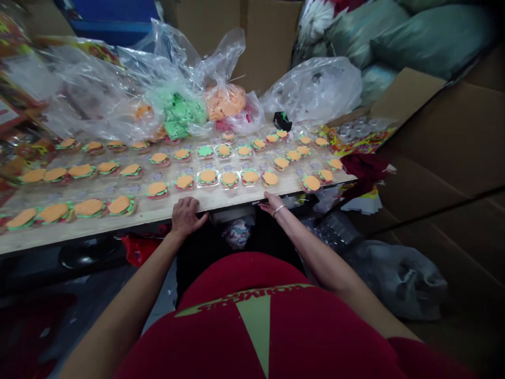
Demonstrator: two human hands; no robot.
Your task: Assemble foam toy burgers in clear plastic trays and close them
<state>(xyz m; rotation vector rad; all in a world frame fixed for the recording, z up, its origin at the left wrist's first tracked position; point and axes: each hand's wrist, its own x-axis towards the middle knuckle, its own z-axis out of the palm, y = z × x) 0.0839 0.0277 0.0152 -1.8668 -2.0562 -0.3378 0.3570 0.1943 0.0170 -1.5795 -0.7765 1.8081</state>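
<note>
My left hand rests on the front edge of the wooden table, fingers lying on the top and thumb out to the side; it holds nothing. At the same edge, my right hand has its thumb on top and its fingers curled below, gripping the board. Rows of toy burgers with orange tops and green frills cover the table. Nearest my left hand are a burger and another burger; a third burger lies just beyond my right hand. One piece shows a green top.
Behind the rows stand clear plastic bags with green pieces and orange pieces, and a black tape dispenser. An open cardboard box is at the right, near a dark red cloth. Grey-green sacks are piled behind.
</note>
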